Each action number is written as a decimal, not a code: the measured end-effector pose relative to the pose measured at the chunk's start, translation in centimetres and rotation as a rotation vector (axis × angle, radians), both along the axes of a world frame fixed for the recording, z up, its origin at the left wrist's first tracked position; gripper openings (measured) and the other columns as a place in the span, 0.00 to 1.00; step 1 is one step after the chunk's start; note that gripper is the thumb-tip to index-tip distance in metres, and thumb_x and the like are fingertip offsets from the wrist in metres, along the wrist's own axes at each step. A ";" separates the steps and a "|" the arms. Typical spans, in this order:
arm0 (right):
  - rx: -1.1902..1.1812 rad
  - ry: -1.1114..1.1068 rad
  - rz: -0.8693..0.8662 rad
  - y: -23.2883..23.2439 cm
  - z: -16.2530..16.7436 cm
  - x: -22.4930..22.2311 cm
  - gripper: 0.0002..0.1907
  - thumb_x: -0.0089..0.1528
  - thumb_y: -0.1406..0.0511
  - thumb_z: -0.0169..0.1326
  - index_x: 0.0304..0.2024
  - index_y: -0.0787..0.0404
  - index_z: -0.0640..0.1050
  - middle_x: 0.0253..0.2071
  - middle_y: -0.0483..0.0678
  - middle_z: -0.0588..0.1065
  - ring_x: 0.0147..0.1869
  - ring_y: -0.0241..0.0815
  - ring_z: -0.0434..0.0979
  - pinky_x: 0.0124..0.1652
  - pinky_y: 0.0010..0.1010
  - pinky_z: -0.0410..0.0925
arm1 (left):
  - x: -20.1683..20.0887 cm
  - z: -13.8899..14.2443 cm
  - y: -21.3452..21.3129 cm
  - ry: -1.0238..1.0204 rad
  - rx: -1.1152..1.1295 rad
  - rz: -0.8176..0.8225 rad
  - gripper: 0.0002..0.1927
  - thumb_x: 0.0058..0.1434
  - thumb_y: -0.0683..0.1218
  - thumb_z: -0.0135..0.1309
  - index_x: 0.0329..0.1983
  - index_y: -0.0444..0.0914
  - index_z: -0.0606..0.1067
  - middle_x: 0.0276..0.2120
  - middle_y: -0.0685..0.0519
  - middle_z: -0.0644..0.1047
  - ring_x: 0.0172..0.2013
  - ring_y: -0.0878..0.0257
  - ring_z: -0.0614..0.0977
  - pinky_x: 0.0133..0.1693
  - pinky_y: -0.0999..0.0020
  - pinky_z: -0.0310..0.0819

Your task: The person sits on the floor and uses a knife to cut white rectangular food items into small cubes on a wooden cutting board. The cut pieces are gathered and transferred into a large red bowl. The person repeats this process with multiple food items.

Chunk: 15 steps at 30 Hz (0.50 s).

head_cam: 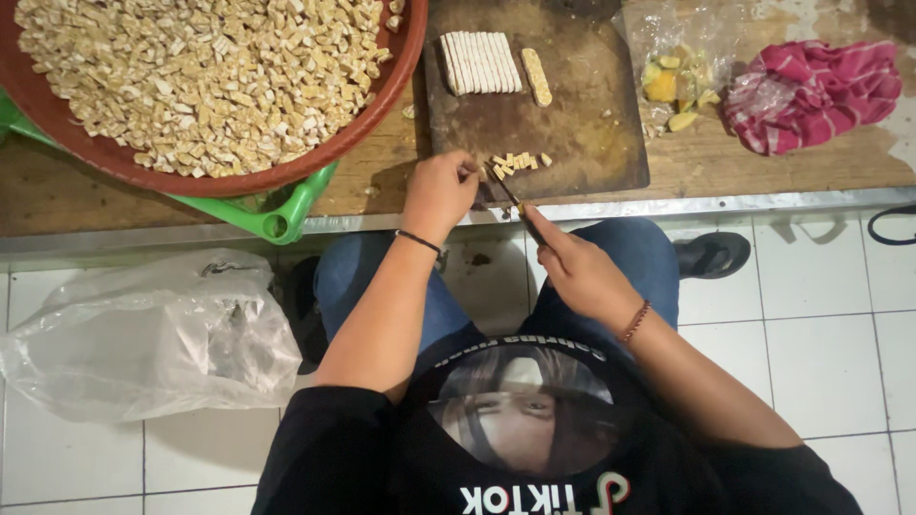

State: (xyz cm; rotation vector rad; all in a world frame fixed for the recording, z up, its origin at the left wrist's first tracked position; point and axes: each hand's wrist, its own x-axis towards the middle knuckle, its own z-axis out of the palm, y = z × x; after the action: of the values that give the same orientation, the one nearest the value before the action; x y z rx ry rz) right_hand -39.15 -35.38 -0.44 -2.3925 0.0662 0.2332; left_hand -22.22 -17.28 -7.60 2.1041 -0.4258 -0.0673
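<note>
Cutting at a wooden table [86, 195] over a white tiled floor [821, 324].
The right hand [577, 272] grips a knife [510, 200]; the left hand [441, 191] pinches small pieces [517, 162] on the dark board [572, 124]. The big red bowl [382, 105] holds many cut bits.

Knife [506, 198]: dark blade, angled down onto the near edge of the dark wooden cutting board [572, 143]. Small pale diced cubes [518, 162] lie just beside the blade.

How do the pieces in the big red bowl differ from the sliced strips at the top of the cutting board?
The pieces in the red bowl are small cubes in a loose heap; the strips are long slices lined up neatly side by side. The cubes number far more than the strips. Both look the same pale beige.
</note>
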 end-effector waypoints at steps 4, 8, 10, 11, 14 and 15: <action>0.007 -0.078 0.054 1.0 -0.2 0.0 0.32 0.67 0.65 0.45 0.75 0.49 0.58 0.44 0.63 0.77 0.46 0.63 0.79 0.46 0.47 0.70 | -0.3 -0.1 -0.2 0.002 0.021 0.017 0.07 0.55 0.45 0.60 0.35 0.39 0.82 0.30 0.47 0.83 0.34 0.50 0.86 0.37 0.59 0.80; -0.025 -0.021 0.043 1.4 -0.3 0.1 0.33 0.67 0.65 0.45 0.75 0.48 0.57 0.43 0.62 0.78 0.46 0.63 0.79 0.46 0.48 0.70 | -0.4 -0.2 -0.4 -0.017 0.043 0.025 0.06 0.54 0.45 0.60 0.33 0.39 0.82 0.30 0.47 0.83 0.33 0.51 0.86 0.36 0.59 0.79; -0.061 -0.018 0.046 1.6 -0.4 0.1 0.33 0.67 0.65 0.45 0.75 0.48 0.57 0.43 0.63 0.78 0.46 0.64 0.79 0.46 0.50 0.70 | -0.4 -0.3 -0.4 -0.017 0.049 0.029 0.06 0.53 0.45 0.60 0.33 0.39 0.82 0.29 0.48 0.83 0.33 0.51 0.85 0.36 0.59 0.79; -0.079 -0.017 0.048 1.6 -0.5 0.2 0.33 0.67 0.65 0.45 0.75 0.48 0.57 0.43 0.63 0.78 0.46 0.65 0.79 0.46 0.50 0.70 | -0.4 -0.3 -0.5 -0.019 0.052 0.031 0.06 0.53 0.45 0.60 0.33 0.39 0.82 0.29 0.48 0.83 0.33 0.51 0.85 0.36 0.59 0.79; -0.100 -0.051 0.067 1.6 -0.7 0.4 0.34 0.66 0.65 0.45 0.75 0.47 0.57 0.43 0.63 0.78 0.45 0.65 0.79 0.45 0.51 0.70 | -0.3 -0.5 -0.4 -0.042 0.068 0.013 0.05 0.53 0.44 0.60 0.32 0.39 0.81 0.30 0.49 0.83 0.33 0.51 0.85 0.35 0.59 0.79; -0.100 -0.036 0.074 1.5 -0.9 0.6 0.34 0.66 0.65 0.45 0.75 0.47 0.56 0.43 0.63 0.78 0.45 0.66 0.79 0.45 0.51 0.70 | -0.2 -0.6 -0.4 -0.027 0.069 0.010 0.05 0.54 0.45 0.60 0.32 0.40 0.81 0.30 0.49 0.83 0.33 0.52 0.86 0.35 0.60 0.79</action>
State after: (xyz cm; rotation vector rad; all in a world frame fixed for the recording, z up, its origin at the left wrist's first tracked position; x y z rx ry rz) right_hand -38.50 -33.87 -1.37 -2.5002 -0.0284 0.2256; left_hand -22.46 -17.69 -8.23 2.1768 -0.4352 -0.0488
